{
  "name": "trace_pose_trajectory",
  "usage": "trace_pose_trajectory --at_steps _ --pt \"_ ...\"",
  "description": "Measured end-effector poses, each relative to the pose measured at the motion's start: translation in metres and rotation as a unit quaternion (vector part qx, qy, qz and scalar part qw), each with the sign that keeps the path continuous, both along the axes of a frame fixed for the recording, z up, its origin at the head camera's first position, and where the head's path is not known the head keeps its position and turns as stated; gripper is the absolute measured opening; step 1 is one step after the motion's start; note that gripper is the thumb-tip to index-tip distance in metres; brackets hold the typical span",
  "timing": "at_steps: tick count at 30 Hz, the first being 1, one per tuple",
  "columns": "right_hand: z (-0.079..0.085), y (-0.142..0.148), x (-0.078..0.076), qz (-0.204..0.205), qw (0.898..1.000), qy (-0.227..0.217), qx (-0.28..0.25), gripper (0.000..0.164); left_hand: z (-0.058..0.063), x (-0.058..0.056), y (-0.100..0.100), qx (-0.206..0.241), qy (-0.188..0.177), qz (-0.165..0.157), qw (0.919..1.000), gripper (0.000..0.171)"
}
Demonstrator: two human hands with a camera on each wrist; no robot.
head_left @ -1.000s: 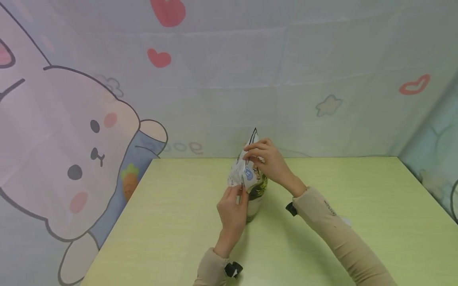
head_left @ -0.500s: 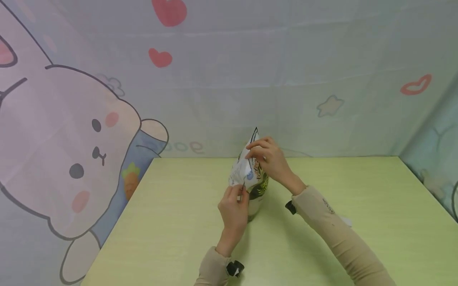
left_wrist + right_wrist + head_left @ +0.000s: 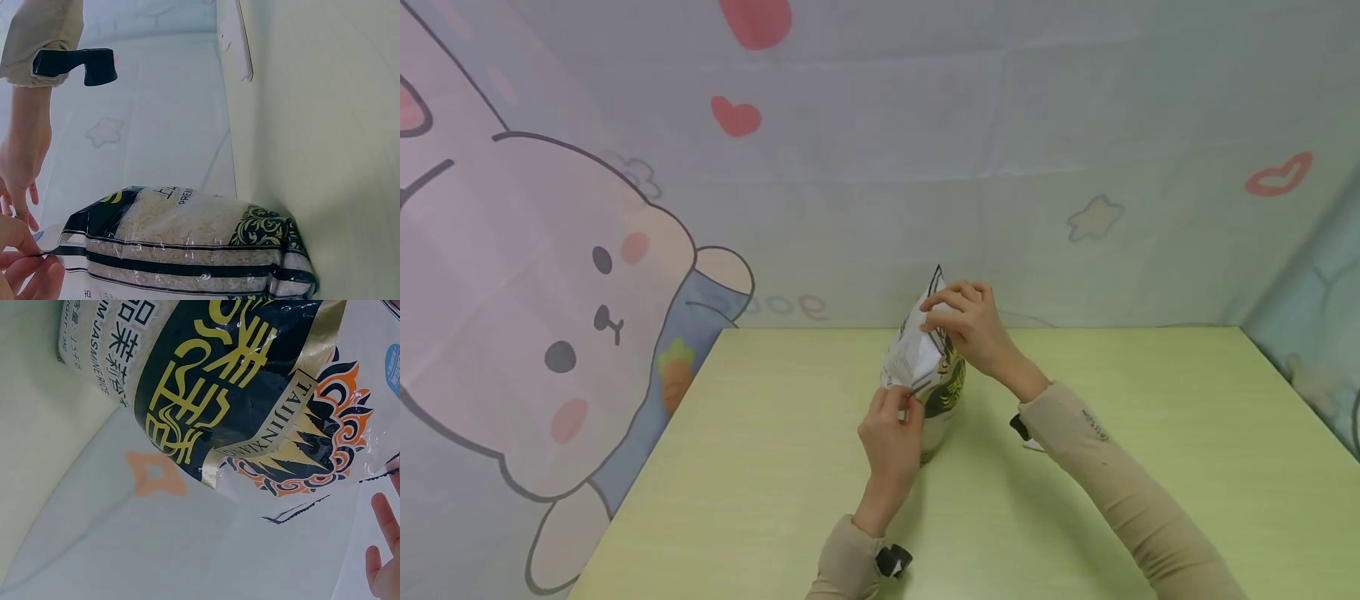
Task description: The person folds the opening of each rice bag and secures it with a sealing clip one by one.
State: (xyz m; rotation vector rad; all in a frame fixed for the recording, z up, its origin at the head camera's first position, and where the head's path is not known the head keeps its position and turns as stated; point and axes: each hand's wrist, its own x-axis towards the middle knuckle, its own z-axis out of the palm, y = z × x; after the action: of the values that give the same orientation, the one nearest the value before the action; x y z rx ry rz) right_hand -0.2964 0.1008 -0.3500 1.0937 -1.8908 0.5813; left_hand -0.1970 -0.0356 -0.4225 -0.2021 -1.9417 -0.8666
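A clear plastic bag of jasmine rice (image 3: 946,398) with dark, gold and orange print stands on the table, its white top leaning up and away. My left hand (image 3: 891,437) pinches the near corner of the top edge; the left wrist view shows thumb and fingers (image 3: 34,245) closed on that corner. Farther along the same edge, my right hand (image 3: 973,329) holds the top between thumb and fingers. In the right wrist view the printed bag front (image 3: 237,381) fills the upper part, and only some fingers (image 3: 384,519) show at the right border, their grip mostly cut off.
The bag stands on a pale yellow-green table (image 3: 760,450). Behind it hangs a cloth backdrop (image 3: 865,225) printed with a rabbit and hearts. A white flat thing (image 3: 236,44) lies on the table, partly hidden by the right sleeve (image 3: 1075,429) in the head view.
My right hand has shifted slightly up and to the right along the bag's top. A broader white patch shows between the hands. My left hand stays at its corner.
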Motion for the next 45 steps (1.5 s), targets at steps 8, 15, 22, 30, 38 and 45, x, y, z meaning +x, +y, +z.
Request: trace_pose_trajectory --at_steps 8,15,22,30,38,45 --pt "0.002 0.002 0.0 0.017 0.999 -0.024 -0.012 0.025 0.0 -0.002 0.0 0.014 -0.005 -0.017 0.9997 0.01" --pt "0.0 0.003 0.001 0.046 0.995 -0.084 -0.031 0.017 0.005 0.001 -0.001 0.044 -0.048 -0.052 0.9965 0.01" --pt "0.003 0.008 0.003 0.065 0.991 -0.119 -0.02 0.029 0.01 0.002 -0.002 0.102 -0.08 -0.117 0.9846 0.016" --pt "0.01 0.013 0.006 0.078 0.983 -0.166 0.009 0.028 0.014 0.0 -0.002 0.159 -0.106 -0.166 0.9674 0.022" --pt "0.014 0.014 0.009 0.06 0.976 -0.207 0.033 0.011 0.026 -0.002 0.002 0.157 -0.114 -0.151 0.9692 0.012" --pt "0.016 0.015 0.008 0.06 0.975 -0.209 0.048 0.013 0.024 -0.014 0.006 0.163 -0.115 -0.153 0.968 0.019"
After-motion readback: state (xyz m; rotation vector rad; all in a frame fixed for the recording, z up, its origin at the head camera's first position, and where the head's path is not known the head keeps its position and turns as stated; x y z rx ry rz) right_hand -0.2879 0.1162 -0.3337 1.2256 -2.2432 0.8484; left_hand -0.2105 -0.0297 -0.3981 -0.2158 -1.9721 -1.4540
